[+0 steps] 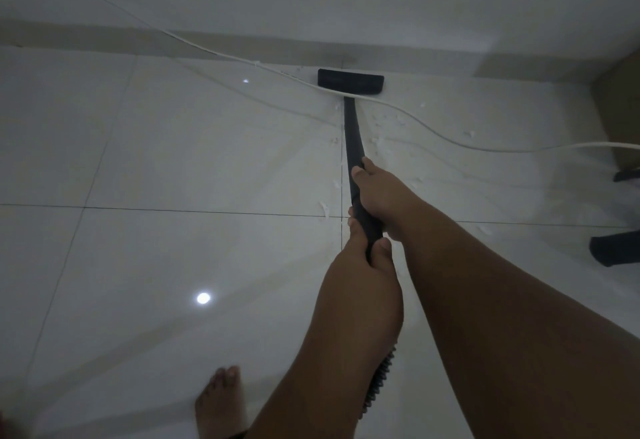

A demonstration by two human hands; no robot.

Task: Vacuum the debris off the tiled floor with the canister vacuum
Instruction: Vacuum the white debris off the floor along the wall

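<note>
Bare foot on tiled floor. Ribbed hose under L arm. L grip clenched round black vacuum tube, R grip grasping it just ahead. White scraps beside tube. Nozzle head on floor near wall; white cord crosses tube there.

Dim, grey-tinted room; two small bright spots glare on the glossy white tiled floor; edges bow outward.
</note>
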